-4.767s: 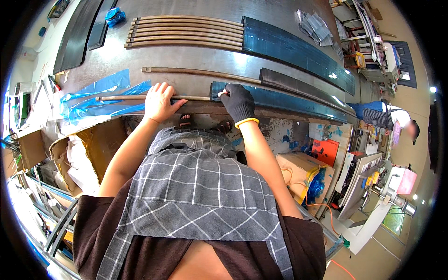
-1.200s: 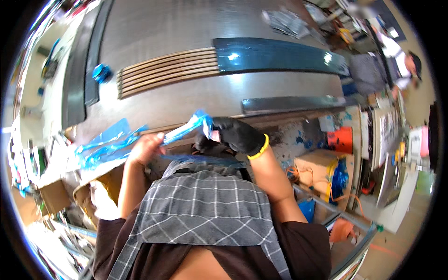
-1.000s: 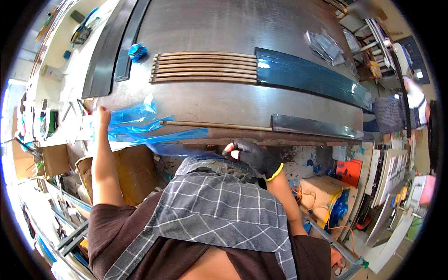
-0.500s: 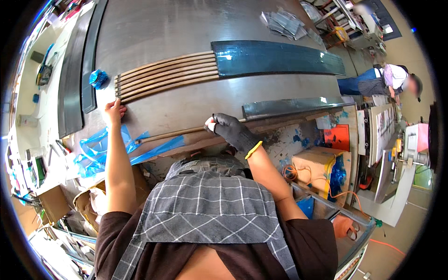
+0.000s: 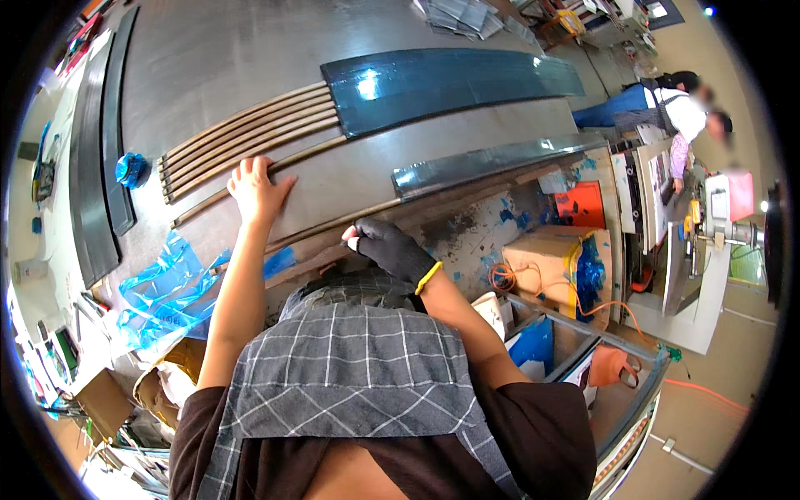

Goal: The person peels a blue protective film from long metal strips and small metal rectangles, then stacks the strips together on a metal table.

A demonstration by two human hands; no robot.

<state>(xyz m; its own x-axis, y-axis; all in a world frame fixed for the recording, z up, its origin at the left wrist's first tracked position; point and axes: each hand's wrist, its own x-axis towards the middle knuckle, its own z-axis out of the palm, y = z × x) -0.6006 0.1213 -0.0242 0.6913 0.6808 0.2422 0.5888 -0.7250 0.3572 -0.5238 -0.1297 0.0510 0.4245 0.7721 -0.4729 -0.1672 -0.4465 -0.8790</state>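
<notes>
Several thin brown rods (image 5: pixel 250 137) lie side by side on the metal tabletop, their right ends under a wide sheet of dark blue film (image 5: pixel 450 87). The nearest rod (image 5: pixel 198 208) sits apart from the others at its left end. Over it my bare left hand (image 5: pixel 260 192) rests with fingers spread, fingertips at the edge of the bundle. Close to the table's front edge is my right hand (image 5: pixel 390 248), in a black glove with bare fingertips. Its fingers are curled together beside another single rod (image 5: pixel 333 223); what they hold, if anything, is hidden.
A narrower blue film strip (image 5: pixel 492 162) covers the front rod's right part. Crumpled blue film (image 5: pixel 171 287) hangs at the front left, and a blue-wrapped lump (image 5: pixel 131 170) sits near long black strips (image 5: pixel 117 125). A cardboard box (image 5: pixel 546 258) stands below right; people (image 5: pixel 675 108) stand beyond.
My left hand has left the rods' left ends and moved right, its fingers spreading. The nearest rod has separated from the bundle. My gloved right hand has drawn slightly toward me. The view has shifted.
</notes>
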